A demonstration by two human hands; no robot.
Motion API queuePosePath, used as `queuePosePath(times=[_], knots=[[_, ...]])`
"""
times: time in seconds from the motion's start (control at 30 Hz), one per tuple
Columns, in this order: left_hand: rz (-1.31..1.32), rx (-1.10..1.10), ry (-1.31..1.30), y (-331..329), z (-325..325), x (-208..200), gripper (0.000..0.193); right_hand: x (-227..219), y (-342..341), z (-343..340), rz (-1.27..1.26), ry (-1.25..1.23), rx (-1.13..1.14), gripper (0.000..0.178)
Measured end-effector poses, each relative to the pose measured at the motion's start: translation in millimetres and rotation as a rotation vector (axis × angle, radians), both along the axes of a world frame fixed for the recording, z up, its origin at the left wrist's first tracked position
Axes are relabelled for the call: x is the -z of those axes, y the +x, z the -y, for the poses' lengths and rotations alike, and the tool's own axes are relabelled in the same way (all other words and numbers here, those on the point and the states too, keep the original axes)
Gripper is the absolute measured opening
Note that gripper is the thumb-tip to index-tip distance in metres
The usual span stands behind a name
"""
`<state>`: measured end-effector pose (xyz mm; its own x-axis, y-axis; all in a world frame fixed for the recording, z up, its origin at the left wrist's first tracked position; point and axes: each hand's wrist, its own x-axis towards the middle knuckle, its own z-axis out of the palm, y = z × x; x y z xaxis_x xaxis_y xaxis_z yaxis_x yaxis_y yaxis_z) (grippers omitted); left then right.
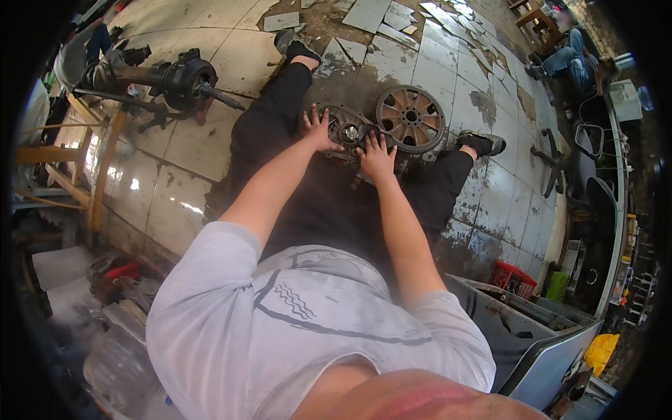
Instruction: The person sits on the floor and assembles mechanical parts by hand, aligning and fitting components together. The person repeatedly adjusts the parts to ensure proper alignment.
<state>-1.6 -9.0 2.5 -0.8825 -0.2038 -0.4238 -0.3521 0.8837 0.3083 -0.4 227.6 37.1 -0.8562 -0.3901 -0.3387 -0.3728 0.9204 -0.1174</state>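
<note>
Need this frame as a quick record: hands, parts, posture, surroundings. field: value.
left_hand: left hand, fingers spread at left side of metal housing
right_hand: right hand, fingers spread at housing's right side
wheel: toothed wheel, right of housing
posture: black-trousered legs apart, housing and wheel between
floor_left: axle-like assembly
floor_far: broken tiles
lower_right: red crate
upper_right: another person
unclear: grip pressure
</note>
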Motion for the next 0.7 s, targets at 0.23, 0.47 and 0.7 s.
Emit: queuePosePath(times=[0.23,0.47,0.7], knots=[[0.017,-0.008,0.013,-6,-7,-3,0.164,-2,0,-5,-0.001,-0.006,-0.004,0.072],[0.049,-0.021,-0.028,-2,-4,-6,0.166,-8,5,2,0.100,-0.012,0.034,0.071],[0.065,0.006,-0.047,-2,-7,-8,0.165,-17,6,4,0.126,-0.010,0.034,0.071]])
